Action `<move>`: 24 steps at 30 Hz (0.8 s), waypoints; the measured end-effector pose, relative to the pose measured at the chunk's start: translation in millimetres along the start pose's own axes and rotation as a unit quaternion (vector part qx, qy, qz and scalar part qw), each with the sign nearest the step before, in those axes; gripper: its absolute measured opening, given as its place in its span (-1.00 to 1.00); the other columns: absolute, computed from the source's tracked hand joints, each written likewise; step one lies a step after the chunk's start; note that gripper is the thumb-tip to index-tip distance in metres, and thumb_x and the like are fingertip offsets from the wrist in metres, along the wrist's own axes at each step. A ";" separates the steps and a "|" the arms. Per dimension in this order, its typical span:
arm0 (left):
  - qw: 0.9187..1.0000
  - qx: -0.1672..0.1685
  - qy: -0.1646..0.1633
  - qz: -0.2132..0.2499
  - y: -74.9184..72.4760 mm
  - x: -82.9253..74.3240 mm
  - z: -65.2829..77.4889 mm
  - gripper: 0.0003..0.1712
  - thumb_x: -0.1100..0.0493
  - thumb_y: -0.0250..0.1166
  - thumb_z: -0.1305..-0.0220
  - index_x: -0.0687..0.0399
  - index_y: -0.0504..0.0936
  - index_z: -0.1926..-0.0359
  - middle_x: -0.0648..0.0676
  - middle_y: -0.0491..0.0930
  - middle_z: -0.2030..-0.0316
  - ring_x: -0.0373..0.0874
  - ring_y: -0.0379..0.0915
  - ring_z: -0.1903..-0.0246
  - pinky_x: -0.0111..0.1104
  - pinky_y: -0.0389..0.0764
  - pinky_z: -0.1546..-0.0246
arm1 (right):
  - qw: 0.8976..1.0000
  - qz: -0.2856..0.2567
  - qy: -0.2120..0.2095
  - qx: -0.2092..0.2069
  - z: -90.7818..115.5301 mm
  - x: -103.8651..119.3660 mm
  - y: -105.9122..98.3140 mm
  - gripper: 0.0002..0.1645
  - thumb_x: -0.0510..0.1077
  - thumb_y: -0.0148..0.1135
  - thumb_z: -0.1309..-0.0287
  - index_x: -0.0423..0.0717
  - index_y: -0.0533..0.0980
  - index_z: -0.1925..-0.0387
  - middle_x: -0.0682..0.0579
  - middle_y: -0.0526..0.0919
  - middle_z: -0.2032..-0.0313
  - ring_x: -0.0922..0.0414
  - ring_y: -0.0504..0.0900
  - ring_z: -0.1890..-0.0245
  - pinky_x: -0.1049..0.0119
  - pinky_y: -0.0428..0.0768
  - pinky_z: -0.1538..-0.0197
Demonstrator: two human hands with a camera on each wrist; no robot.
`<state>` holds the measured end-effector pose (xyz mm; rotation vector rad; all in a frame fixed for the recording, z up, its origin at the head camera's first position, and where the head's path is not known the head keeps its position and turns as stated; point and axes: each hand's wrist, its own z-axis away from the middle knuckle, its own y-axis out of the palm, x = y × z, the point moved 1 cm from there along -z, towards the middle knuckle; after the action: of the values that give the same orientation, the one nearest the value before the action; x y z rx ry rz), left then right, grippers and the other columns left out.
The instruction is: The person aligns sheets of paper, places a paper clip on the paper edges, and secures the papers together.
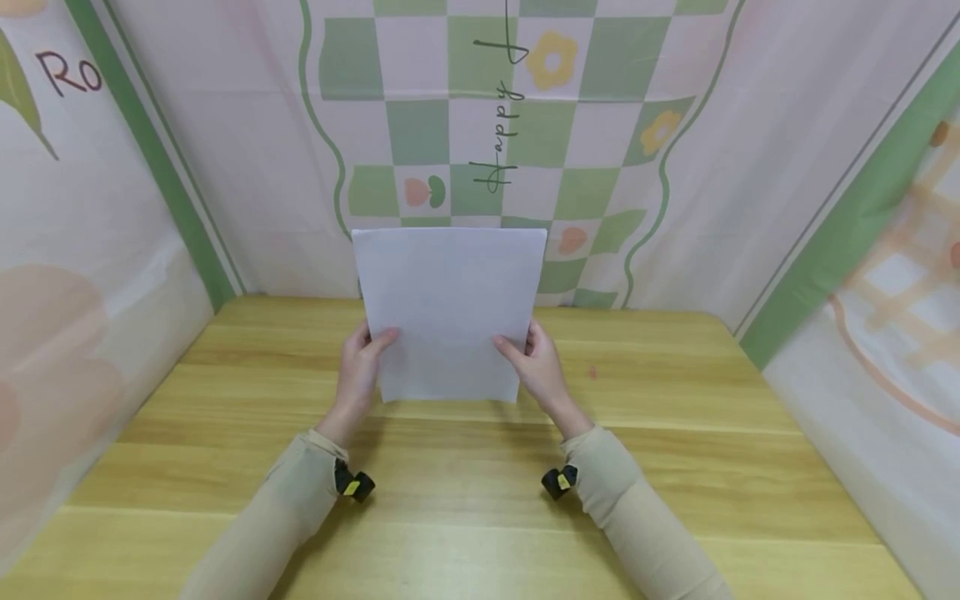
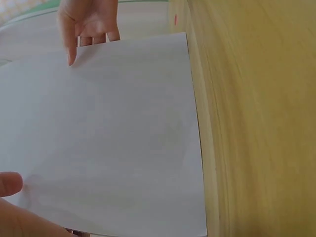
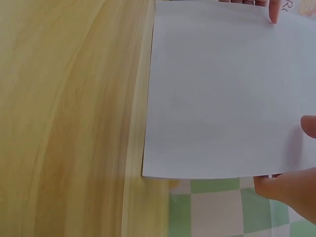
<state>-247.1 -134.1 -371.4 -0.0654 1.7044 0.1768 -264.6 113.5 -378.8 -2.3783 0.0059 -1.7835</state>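
A blank white sheet of paper (image 1: pixel 452 300) stands tilted up in front of me, its lower edge close over the wooden table. My left hand (image 1: pixel 358 372) grips its left side, thumb on the near face and fingers behind. On the opposite side my right hand (image 1: pixel 542 367) holds it the same way. In the left wrist view the paper (image 2: pixel 118 133) spans most of the picture, with the right hand (image 2: pixel 91 22) at its far edge. The right wrist view shows the same paper (image 3: pixel 217 94) and the right hand (image 3: pixel 291 192) at the near edge.
The wooden table (image 1: pixel 450 533) reaches up to a checkered green and white curtain (image 1: pixel 480 125) at the back. Patterned cloth hangs on both sides. A small pink mark (image 1: pixel 593 372) lies on the tabletop right of the right hand. Each wrist wears a small black camera.
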 end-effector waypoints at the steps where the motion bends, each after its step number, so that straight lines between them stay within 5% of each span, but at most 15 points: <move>1: 1.000 0.002 -0.001 -0.002 -1.0 0.9 -0.2 -0.53 0.25 0.13 -0.30 0.32 0.39 -0.21 0.26 0.44 -0.17 -0.04 0.34 -0.12 -0.21 0.24 -0.24 | 1.000 0.003 0.001 0.003 0.1 -0.7 -1.0 -0.36 -0.23 0.19 -0.23 -0.24 0.22 -0.29 -0.23 0.47 -0.17 -0.08 0.47 -0.16 0.06 0.42 -0.22; 15: 0.994 0.063 -0.016 -0.083 -9.8 14.1 0.5 -0.47 0.39 0.07 -0.25 0.41 0.30 -0.26 0.30 0.32 -0.28 0.10 0.20 -0.31 -0.08 0.15 -0.36 | 0.992 0.115 0.050 0.033 3.6 -9.0 -8.5 -0.48 -0.26 0.20 -0.20 -0.38 0.35 -0.16 -0.36 0.57 0.00 -0.17 0.59 0.00 0.04 0.53 -0.08; 24: 0.977 0.104 -0.053 -0.180 -13.9 19.7 2.5 -0.35 0.43 -0.01 -0.20 0.45 0.13 -0.34 0.38 0.19 -0.34 0.20 0.08 -0.36 -0.02 0.14 -0.34 | 0.966 0.228 0.089 0.084 4.4 -17.4 -13.0 -0.54 -0.25 0.21 -0.18 -0.38 0.41 -0.09 -0.33 0.59 0.01 -0.16 0.59 0.02 0.04 0.56 -0.03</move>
<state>-245.4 -146.3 -392.4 -0.2036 1.5667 -0.2635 -266.7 128.7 -394.8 -1.8981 0.3767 -1.6841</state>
